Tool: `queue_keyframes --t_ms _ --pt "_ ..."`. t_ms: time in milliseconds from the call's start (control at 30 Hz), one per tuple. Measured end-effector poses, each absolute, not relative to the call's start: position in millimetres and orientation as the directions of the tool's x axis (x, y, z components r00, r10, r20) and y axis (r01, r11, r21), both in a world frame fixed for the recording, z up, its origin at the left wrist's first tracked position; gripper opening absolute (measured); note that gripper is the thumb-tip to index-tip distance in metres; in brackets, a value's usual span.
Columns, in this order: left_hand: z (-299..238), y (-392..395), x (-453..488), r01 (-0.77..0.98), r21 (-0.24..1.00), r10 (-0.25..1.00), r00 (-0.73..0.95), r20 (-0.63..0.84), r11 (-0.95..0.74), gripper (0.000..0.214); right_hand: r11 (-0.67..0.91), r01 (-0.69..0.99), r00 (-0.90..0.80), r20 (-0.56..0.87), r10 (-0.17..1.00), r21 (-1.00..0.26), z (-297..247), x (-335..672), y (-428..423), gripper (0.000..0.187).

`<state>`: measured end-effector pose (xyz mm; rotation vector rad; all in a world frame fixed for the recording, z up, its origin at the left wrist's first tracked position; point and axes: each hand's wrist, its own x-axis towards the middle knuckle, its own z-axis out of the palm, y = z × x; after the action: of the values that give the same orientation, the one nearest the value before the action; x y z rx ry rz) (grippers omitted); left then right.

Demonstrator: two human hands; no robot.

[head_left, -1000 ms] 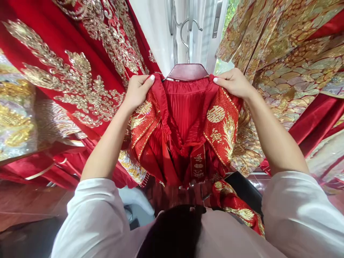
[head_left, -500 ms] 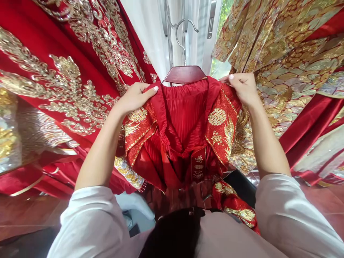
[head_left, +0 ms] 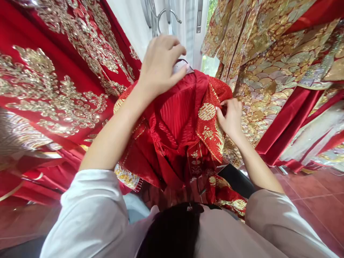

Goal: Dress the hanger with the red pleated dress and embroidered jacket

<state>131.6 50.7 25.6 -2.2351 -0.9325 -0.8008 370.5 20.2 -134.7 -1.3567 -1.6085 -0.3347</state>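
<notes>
A red jacket (head_left: 174, 122) with gold beading and a round gold emblem hangs open at the front, its pleated lining showing. The hanger (head_left: 188, 68) inside its collar is mostly hidden, and its metal hook (head_left: 169, 16) rises above. My left hand (head_left: 165, 62) is over the hanger and collar, thumb and fingers apart, and nothing shows in its grasp. At the right shoulder, below the sleeve top, my right hand (head_left: 231, 114) pinches the jacket's edge between thumb and fingers beside the emblem.
Red gowns with gold sequins (head_left: 67, 57) hang on the left. Gold patterned garments (head_left: 249, 68) hang on the right. A white door frame (head_left: 199, 28) stands behind. Below are a red embroidered cloth (head_left: 227, 195), a black box-like object (head_left: 235, 179) and tiled floor (head_left: 317, 190).
My left hand has left the jacket's left shoulder and moved up and right over the hanger. My right hand has slid lower along the right shoulder. The view has shifted slightly right.
</notes>
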Motion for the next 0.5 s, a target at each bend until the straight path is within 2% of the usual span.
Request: queue_keyframes --t_ms 67,200,300,367,433,500 --pt "28 66 157 0.759 -0.264 0.443 0.585 0.679 -0.595 0.041 0.409 0.803 0.106 0.780 0.617 -0.433 -138 371 23 0.021" --pt "19 91 184 0.819 -0.150 0.557 0.499 0.663 -0.554 0.050 0.546 0.585 0.108 0.725 0.680 -0.600 -127 379 19 0.030" --pt "14 94 184 0.779 -0.058 0.570 0.505 0.648 -0.624 0.039 0.605 0.520 0.135 0.758 0.638 -0.603 -87 397 20 0.039" --pt "14 93 182 0.772 -0.060 0.567 0.515 0.643 -0.633 0.035 0.613 0.527 0.161 0.777 0.609 -0.589 -54 412 31 0.043" --pt "14 92 181 0.776 -0.111 0.542 0.527 0.654 -0.621 0.037 0.601 0.536 0.135 0.762 0.633 -0.593 -31 426 51 0.041" --pt "15 94 182 0.758 -0.102 0.516 0.530 0.673 -0.644 0.036 0.578 0.521 0.049 0.698 0.715 -0.628 -27 432 77 0.041"
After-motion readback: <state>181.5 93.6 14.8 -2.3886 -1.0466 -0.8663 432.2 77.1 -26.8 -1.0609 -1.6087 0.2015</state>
